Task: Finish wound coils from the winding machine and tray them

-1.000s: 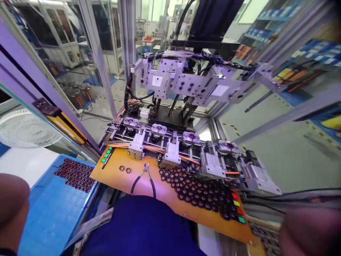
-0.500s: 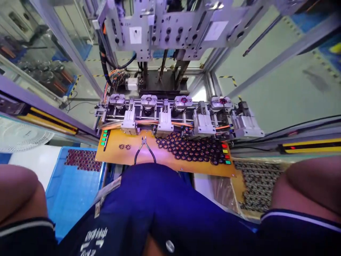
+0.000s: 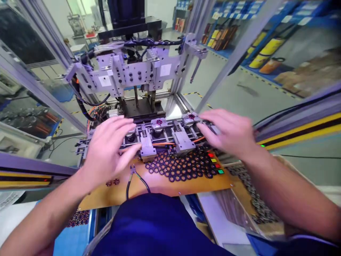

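– beyond the far edge of the table [image 3: 162, 186], what's by the hands?
– left hand [image 3: 106, 149]: half open, nothing seen held, partly covering the left fixture [image 3: 130, 136]. right hand [image 3: 227, 131]: thumb parted from fingers, nothing seen held, just beside the right fixture [image 3: 188, 121]; contact unclear.

On the board [image 3: 202, 185], pliers [image 3: 133, 171] lie left of the rings [image 3: 178, 168], before the fixtures [image 3: 183, 142].

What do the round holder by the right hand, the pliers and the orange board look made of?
Round holder: likely machined metal, silver-grey with bright reflections.
Pliers: grey metal head, probably steel; handles perhaps plastic-coated, judging by their dark colour.
Orange board: smooth with a soft sheen; plastic or painted sheet, I can't tell.
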The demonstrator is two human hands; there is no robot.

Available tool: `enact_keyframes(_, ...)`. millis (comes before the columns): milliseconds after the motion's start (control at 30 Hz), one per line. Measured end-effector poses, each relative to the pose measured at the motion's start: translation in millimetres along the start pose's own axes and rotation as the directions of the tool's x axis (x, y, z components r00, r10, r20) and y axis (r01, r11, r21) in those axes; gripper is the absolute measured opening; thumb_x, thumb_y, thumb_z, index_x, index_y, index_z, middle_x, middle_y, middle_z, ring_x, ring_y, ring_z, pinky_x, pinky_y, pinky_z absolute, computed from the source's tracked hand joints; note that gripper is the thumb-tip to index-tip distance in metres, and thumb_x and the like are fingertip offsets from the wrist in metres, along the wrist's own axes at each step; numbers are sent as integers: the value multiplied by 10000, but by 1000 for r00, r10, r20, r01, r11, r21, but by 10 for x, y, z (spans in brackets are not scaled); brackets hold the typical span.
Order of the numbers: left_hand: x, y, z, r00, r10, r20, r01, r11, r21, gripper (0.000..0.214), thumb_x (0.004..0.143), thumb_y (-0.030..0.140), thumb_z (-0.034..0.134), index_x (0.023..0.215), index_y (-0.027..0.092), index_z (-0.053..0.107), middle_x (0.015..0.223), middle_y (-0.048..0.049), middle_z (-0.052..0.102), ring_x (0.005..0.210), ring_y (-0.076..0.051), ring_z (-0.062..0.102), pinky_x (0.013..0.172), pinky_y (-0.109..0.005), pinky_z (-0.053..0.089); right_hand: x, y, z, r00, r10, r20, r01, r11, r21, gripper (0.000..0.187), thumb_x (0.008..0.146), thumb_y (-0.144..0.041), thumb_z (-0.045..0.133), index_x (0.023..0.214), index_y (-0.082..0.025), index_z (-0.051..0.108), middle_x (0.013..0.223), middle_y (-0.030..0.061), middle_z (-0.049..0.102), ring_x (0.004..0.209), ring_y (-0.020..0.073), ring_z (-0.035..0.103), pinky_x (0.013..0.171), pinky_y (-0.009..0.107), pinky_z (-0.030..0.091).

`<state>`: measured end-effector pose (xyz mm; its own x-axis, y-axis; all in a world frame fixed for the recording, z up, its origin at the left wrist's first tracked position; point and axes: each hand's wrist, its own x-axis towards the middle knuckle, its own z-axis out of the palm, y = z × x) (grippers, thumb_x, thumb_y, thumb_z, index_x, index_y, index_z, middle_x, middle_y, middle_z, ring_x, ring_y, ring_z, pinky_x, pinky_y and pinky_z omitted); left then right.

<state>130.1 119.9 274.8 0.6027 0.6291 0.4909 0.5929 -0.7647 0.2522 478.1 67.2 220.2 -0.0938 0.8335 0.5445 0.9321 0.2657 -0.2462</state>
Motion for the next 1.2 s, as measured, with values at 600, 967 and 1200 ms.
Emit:
enact_keyframes(600, 1142, -554, 1590, 801, 87, 593, -134, 990, 35, 327, 866, 268, 640, 1184, 198, 679, 1489, -164, 448, 1414, -344, 327, 1103, -535, 333, 578, 1306, 893, 842, 48, 537, -34, 999, -36, 257, 746, -301, 704, 964, -182, 770, 1216, 97, 668, 1115, 296, 629, 1007, 415, 492)
enact_keyframes(967, 1338, -463, 1581, 792, 62, 607, -45, 998, -44, 215, 827, 256, 678, 1010, 146, 704, 1324, -147, 591, 1283, -328, 485, 1045, -511, 423, 852, 1311, 704, 784, 10, 621, -102, 988, 113, 230, 835, -333, 662, 811, -134, 773, 1100, 106, 729, 979, 159, 690, 879, 262, 491)
enact_keyframes(1200, -49, -231, 477, 977, 4, 214, 69, 939, -336, 216, 987, 300, 454, 1033, 169, 619, 1282, -121, 563, 1224, -207, 542, 1060, -389, 440, 137, 429, 212, 960, -103, 260, 26, 958, 286, 125, 913, -318, 606, 945, -219, 675, 1161, 120, 666, 1080, 242, 648, 985, 430, 493)
